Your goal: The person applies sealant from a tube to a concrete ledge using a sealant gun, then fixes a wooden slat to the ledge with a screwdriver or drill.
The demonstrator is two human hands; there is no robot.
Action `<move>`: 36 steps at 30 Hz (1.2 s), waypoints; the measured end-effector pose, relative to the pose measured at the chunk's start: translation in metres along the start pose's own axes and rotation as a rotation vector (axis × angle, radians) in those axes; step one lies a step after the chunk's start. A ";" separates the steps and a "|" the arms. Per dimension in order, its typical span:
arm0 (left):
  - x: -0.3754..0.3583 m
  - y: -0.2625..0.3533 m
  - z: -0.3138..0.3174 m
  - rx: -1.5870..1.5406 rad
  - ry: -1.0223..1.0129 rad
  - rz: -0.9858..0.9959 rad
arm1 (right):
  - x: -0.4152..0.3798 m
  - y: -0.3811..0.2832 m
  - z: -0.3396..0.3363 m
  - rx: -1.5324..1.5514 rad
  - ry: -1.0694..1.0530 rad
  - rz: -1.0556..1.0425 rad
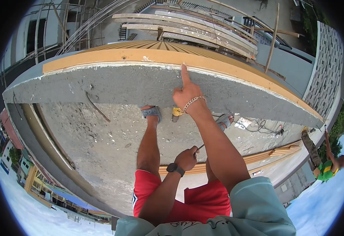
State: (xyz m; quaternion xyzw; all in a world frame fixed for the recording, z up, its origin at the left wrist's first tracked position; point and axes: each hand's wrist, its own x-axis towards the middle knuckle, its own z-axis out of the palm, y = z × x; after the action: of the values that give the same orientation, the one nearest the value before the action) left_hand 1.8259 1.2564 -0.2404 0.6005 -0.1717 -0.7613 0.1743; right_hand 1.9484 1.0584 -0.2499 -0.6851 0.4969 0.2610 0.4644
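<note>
Orange board (101, 57), one, long, running along the upper edge of a grey concrete ledge (120, 84), with a rough white seam (162, 67) where the two meet.

Right grip (187, 94), one: index finger extended, its tip at the board's lower edge by the seam; other fingers curled in, nothing seen held. Chain bracelet (192, 103) at the wrist.

Left grip (185, 159), one: closed around a slim, dark-ended tool (196, 152), held low over the floor (113, 153), well apart from the board. The tool's far end is hidden by the right forearm. Dark watch (176, 169) at the wrist.

Beyond the board: ribbed slats (168, 45), then a pile of long, paint-spotted planks (187, 27).

Below the ledge: two grey sandals (152, 113), worn, one on each foot; a yellow item (176, 112) between them, partly covered, kind unclear; a bent metal rod (97, 107) to the left; tangled cables (260, 126) to the right.

Farther back on the floor: orange strips (278, 153), laid lengthwise.

At the far right: one other person (329, 167), green and yellow top, an arm stretched toward the ledge's end.
</note>
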 end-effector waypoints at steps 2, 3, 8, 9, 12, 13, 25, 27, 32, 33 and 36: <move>-0.002 0.008 -0.011 0.024 0.000 -0.012 | 0.002 -0.003 0.002 -0.173 -0.042 0.083; -0.003 0.012 -0.014 0.042 -0.022 -0.033 | -0.007 -0.002 0.004 -0.203 -0.073 0.107; -0.002 0.008 -0.008 -0.009 -0.001 -0.012 | -0.037 0.012 -0.001 -0.307 -0.203 0.054; -0.002 0.006 -0.007 -0.024 0.014 0.010 | -0.037 0.013 -0.007 -0.283 -0.086 -0.050; -0.003 0.006 -0.007 -0.031 0.008 -0.006 | -0.018 0.006 -0.017 -0.265 0.055 -0.088; -0.005 0.010 -0.010 -0.020 -0.014 -0.035 | -0.012 0.003 -0.019 -0.277 0.089 -0.021; -0.007 0.011 -0.013 -0.035 0.024 -0.014 | 0.027 -0.014 -0.029 -0.291 0.168 -0.713; -0.008 0.013 -0.016 -0.044 0.022 -0.021 | 0.061 -0.025 -0.027 -0.333 0.187 -0.835; -0.008 0.010 -0.018 -0.069 0.050 0.000 | 0.106 -0.032 -0.010 -0.473 0.011 -0.875; -0.008 0.009 -0.018 -0.065 0.064 0.015 | 0.110 -0.030 -0.008 -0.477 0.001 -0.878; -0.010 0.011 -0.018 -0.076 0.074 0.033 | 0.109 -0.030 -0.010 -0.452 -0.018 -0.872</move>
State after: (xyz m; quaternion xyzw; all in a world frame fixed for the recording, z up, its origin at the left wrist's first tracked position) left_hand 1.8462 1.2504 -0.2302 0.6185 -0.1460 -0.7414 0.2156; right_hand 2.0154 1.0045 -0.3233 -0.9106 0.0906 0.1494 0.3745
